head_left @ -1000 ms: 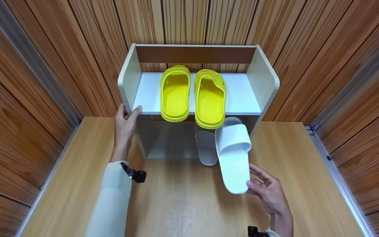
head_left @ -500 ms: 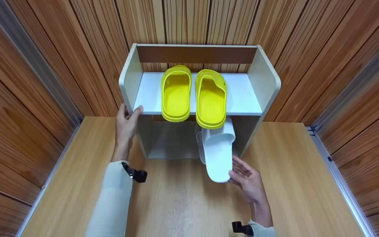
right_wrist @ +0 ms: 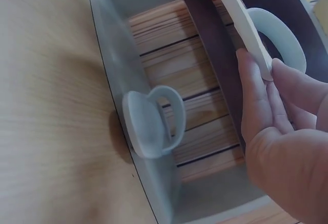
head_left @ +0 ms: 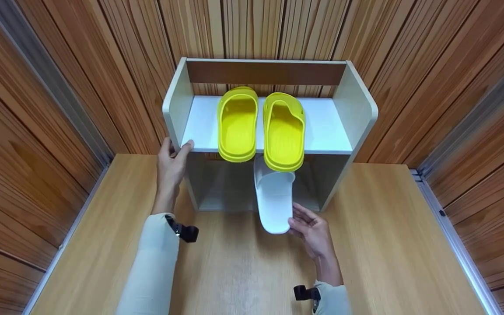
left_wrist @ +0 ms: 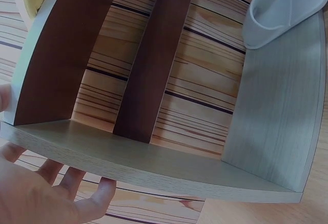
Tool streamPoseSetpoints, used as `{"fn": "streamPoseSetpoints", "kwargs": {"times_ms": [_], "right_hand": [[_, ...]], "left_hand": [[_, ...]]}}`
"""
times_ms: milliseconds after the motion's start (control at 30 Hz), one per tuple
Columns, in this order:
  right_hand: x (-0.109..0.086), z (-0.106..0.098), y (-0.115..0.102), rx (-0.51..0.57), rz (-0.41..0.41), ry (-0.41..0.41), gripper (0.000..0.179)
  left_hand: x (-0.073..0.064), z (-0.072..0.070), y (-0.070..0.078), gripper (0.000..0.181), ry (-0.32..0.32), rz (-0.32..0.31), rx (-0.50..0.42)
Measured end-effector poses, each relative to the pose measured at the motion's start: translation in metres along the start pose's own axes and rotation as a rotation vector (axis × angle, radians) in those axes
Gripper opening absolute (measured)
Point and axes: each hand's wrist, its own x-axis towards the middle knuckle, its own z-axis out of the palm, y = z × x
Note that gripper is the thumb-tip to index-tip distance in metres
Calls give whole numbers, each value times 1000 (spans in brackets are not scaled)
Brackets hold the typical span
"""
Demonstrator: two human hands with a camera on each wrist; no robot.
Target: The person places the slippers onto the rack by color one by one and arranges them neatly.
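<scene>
My left hand (head_left: 172,170) grips the left side of a white two-tier shoe rack (head_left: 343,175), thumb on the upper shelf's front corner and fingers outside the panel. Held by its heel edge between the thumb and fingers of my right hand (head_left: 314,234) is a white slide sandal (head_left: 274,208). Its toe strap points into the lower opening, under the upper shelf. A second white slide sandal (right_wrist: 146,124) rests on the lower shelf in the right wrist view; from the head it is hidden behind the held one. The right wrist view shows the held sandal (right_wrist: 248,34) raised off that shelf.
Two yellow clogs, the left one (head_left: 238,127) and the right one (head_left: 284,133), sit side by side on the upper shelf, heels overhanging its front edge. A wood-panelled wall (head_left: 252,26) stands behind the rack, with more panelling on both sides.
My right hand has moved left and forward, carrying the white slide sandal from the lower right to beneath the right yellow clog. My left hand keeps its grip on the rack.
</scene>
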Motion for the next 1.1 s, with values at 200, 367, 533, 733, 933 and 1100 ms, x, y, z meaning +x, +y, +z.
{"fn": "streamPoseSetpoints", "kwargs": {"times_ms": [200, 367, 533, 733, 933, 1100], "right_hand": [[13, 13, 7, -10, 22, 0, 49], [23, 24, 14, -29, 21, -8, 43], [31, 33, 22, -21, 14, 14, 41], [37, 48, 34, 40, 20, 29, 41], [43, 57, 43, 69, 38, 62, 40], [49, 64, 50, 63, 61, 73, 40]], "left_hand": [[2, 0, -2, 60, 3, -8, 19], [1, 0, -2, 60, 10, -27, 25], [1, 0, -2, 59, 2, -30, 25], [3, -1, -2, 59, 5, -15, 30], [2, 0, -2, 58, 6, -2, 18], [2, 0, -2, 58, 6, -22, 23]]}}
